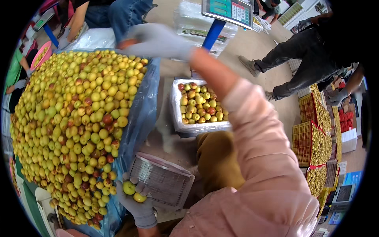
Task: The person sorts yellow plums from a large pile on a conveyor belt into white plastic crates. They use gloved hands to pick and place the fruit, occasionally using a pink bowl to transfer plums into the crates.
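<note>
My left hand, in a grey glove, holds two yellow-green jujubes low in the view, beside the edge of a big jujube heap. The heap lies on blue plastic sheeting. My right hand, also gloved, is stretched out above the far right corner of the heap and is blurred by motion. A reddish-orange patch shows at its fingers; I cannot tell whether it is a held fruit. Below my right forearm stands a crate lined with white plastic, with green and red-blushed jujubes inside.
A scale display on a blue post rises behind the crate. An empty plastic basket leans near my left hand. People sit at the heap's far side; another person stands right. Yellow crates of jujubes line the right.
</note>
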{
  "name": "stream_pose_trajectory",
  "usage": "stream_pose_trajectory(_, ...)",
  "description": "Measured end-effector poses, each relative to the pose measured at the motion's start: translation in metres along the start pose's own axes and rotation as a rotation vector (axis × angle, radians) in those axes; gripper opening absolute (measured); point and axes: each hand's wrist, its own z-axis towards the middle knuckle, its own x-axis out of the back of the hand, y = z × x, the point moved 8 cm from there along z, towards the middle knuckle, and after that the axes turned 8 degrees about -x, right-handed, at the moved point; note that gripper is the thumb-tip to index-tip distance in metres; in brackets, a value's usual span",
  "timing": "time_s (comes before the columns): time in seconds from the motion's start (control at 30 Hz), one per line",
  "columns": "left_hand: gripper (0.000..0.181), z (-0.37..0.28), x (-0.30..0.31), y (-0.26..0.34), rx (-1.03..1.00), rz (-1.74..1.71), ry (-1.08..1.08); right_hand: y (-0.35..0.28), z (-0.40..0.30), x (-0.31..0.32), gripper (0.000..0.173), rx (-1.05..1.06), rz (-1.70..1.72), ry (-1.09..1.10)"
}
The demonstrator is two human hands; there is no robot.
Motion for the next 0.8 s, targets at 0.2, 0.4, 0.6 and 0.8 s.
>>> stream_pose_trajectory(0.2, 0.030, 0.025, 0.027, -0.044, 0.043, 0.291, 0.094, 0.293, -0.166, 0.059, 0.033, -0.548, -0.291, -0.050)
stream_pose_trajectory(0.4, 0.031, 0.044, 0.052, -0.091, 0.170, 0.404, 0.142, 0.361, -0.175, -0.048, 0.039, -0.484, -0.267, -0.146)
stream_pose_trajectory(0.6, 0.031, 0.072, 0.013, -0.141, 0.249, 0.492, 0.023, 0.385, -0.181, -0.028, 0.032, -0.595, -0.405, -0.374)
stream_pose_trajectory(0.8, 0.030, 0.121, -0.025, -0.182, 0.274, 0.602, -0.059, 0.372, -0.211, 0.047, 0.037, -0.645, -0.050, 0.040)
